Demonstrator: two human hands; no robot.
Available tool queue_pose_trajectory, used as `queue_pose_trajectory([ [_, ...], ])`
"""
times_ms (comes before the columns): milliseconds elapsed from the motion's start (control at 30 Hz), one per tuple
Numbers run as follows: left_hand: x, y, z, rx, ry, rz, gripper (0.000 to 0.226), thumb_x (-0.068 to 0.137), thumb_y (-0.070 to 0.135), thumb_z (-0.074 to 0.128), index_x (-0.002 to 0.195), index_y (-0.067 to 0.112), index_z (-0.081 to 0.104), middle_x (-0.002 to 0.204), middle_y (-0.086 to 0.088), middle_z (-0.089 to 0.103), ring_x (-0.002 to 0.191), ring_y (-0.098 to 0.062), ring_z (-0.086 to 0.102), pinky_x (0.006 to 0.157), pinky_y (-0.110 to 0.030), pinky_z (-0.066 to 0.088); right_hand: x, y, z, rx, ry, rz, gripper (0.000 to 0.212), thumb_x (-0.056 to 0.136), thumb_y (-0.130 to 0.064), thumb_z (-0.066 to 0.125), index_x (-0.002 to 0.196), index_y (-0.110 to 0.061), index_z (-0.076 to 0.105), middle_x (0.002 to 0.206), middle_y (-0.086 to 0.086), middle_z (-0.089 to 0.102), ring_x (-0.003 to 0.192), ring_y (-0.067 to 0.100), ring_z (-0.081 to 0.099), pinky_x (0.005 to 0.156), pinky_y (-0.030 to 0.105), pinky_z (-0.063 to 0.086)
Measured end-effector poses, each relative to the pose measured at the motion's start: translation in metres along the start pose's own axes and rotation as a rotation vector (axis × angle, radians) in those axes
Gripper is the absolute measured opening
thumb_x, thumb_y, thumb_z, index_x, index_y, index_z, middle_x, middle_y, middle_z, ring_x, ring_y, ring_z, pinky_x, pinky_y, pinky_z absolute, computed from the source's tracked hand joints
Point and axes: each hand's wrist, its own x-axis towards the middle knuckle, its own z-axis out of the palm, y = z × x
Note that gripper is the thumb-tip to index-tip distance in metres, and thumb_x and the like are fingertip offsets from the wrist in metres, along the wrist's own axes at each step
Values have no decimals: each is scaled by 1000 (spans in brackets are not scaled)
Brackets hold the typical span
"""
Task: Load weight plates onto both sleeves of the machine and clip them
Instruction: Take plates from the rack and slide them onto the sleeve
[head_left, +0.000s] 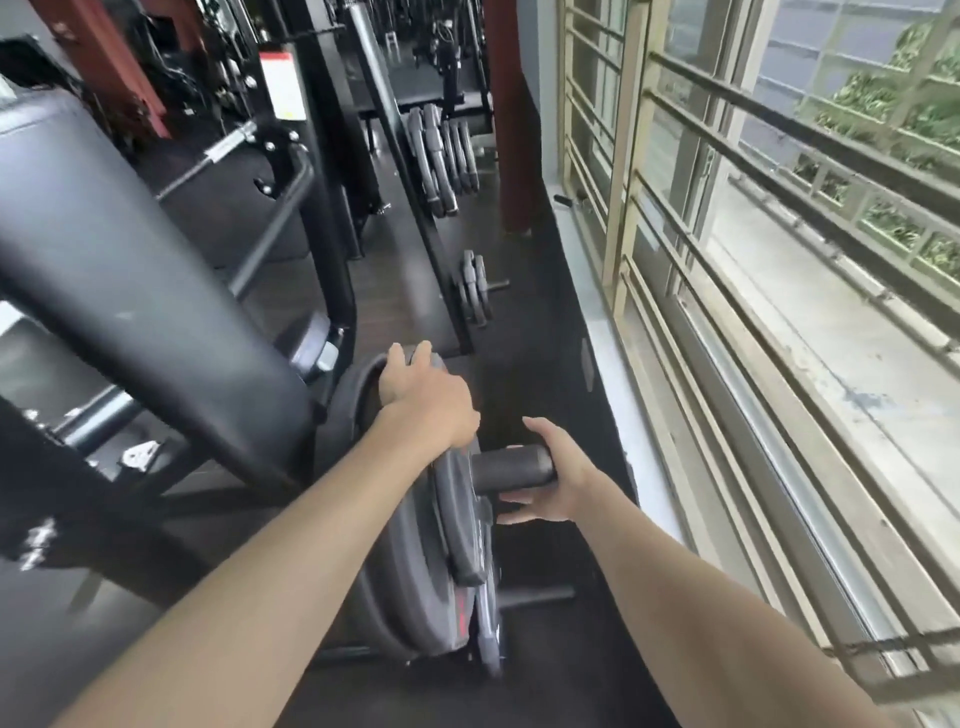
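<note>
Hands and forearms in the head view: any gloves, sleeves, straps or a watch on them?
None in view. The left hand and right hand are bare, with no gloves, wraps or rings that I can make out. Both forearms are uncovered up to the frame edge, with no sleeve cuffs, watch or wristband.

Dark rubber floor (535, 322), barred windows (753, 218) on the right, daylight outside.

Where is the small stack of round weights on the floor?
In the head view, the small plate stack sits upper middle, beside the long black rail, left of the window.
</note>
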Motion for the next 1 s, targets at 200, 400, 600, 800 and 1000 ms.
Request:
queue_pose_trajectory([
  [200,3,1,-5,-10,23,9,38,100,39,41,127,24,64,159,-5,38,154,-16,7,123,-52,0,24,2,-14,24,-233,135,74,83,-68,60,118,-3,60,121,34,63,124,57,48,110,74,20],
  [400,0,5,-8,17,37,-32,38,102,38,39,127,23,64,162,-9,31,155,-17,5,122,-53,-1,41,6,-21,-67,-366,202,80,78,-71,57,105,2,77,118,31,65,131,57,41,110,75,16],
  [600,8,13,-6,60,37,-56,36,98,29,44,130,24,60,155,-8,43,154,-18,10,122,-53,-4,31,1,-17,-132,-255,244,63,59,-66,73,83,-8,65,83,12,61,63,23,52,61,29,33],
  [800,11,25,-3,10,104,-118,37,93,23,47,128,24,60,137,-6,61,142,-20,37,123,-49,-5,29,-2,-19,-215,46,286,79,63,-70,68,111,-8,65,115,7,62,102,30,58,92,55,40],
  [1000,6,44,-18,-408,206,-133,24,97,17,53,117,12,64,124,-14,66,119,-37,58,83,-37,44,12,-2,-6,-195,178,203,64,75,-67,58,96,-7,69,93,11,69,84,27,63,96,45,47],
])
